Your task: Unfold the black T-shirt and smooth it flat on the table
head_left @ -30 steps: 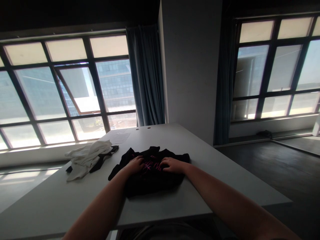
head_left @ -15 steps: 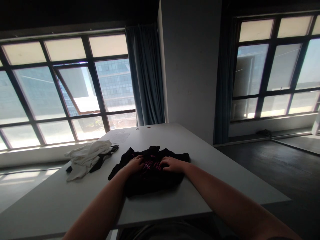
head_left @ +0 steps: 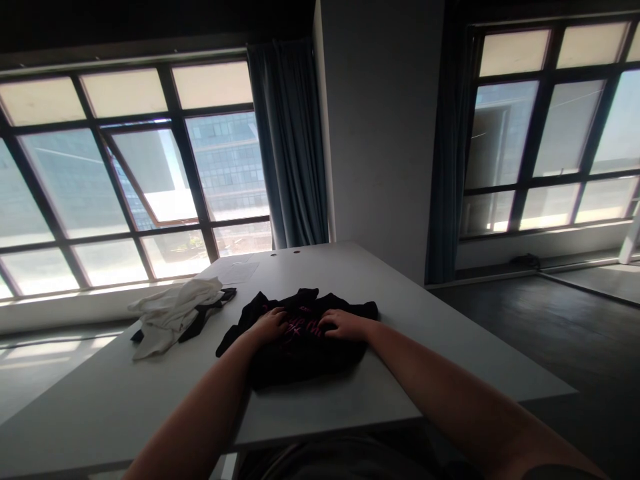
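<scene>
A black garment with pink lettering (head_left: 310,363), apparently a T-shirt, lies rumpled on the white table (head_left: 330,407). On its left part rests my left hand (head_left: 270,325), palm down, the fingers stretched over the cloth beside the print. My right hand (head_left: 343,325) lies on the right part, its fingers apart and touching the fabric at the lettering's right end. Neither hand visibly grips the cloth. The fingertips are dark and hard to make out.
To the left, a white garment (head_left: 173,310) lies in a heap with a dark cloth (head_left: 203,317) partly under it. A sheet of paper (head_left: 240,272) is farther back. Behind the table stand a pillar (head_left: 383,133), blue curtains (head_left: 290,147) and windows.
The view has shifted slightly. Both hands stay on the black garment in nearly the same places, and its shape looks almost the same.
</scene>
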The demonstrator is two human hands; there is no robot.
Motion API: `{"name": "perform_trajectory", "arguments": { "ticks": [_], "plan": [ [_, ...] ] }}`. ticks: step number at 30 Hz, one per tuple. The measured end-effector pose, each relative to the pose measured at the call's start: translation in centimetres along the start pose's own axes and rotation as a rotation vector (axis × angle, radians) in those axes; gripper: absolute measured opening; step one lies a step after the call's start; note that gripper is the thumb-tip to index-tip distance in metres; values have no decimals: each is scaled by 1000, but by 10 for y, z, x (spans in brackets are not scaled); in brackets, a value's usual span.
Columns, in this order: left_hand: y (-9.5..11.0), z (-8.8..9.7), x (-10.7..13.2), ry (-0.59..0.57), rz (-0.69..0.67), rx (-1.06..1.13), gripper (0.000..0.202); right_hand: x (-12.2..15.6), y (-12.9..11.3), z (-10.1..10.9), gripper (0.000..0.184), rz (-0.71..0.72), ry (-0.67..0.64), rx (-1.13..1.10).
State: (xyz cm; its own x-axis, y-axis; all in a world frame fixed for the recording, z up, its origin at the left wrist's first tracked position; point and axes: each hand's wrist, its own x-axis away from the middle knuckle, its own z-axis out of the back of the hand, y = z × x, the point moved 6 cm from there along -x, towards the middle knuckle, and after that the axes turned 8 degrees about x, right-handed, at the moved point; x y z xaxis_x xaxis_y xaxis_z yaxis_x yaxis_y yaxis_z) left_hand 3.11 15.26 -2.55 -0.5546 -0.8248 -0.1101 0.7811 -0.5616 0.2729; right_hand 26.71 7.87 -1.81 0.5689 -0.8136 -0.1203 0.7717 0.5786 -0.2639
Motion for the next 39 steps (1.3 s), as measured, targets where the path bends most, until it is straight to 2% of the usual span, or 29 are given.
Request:
{"name": "perform_trajectory", "arguments": {
  "ticks": [27, 39],
  "plan": [
    [1, 1, 0, 2, -9, -3, 54, 0, 1, -1, 42, 12, 5, -1],
    [-4, -2, -2, 14, -13, 22, 53, -5, 10, -8, 42, 31, 16, 12]
  ]
}}
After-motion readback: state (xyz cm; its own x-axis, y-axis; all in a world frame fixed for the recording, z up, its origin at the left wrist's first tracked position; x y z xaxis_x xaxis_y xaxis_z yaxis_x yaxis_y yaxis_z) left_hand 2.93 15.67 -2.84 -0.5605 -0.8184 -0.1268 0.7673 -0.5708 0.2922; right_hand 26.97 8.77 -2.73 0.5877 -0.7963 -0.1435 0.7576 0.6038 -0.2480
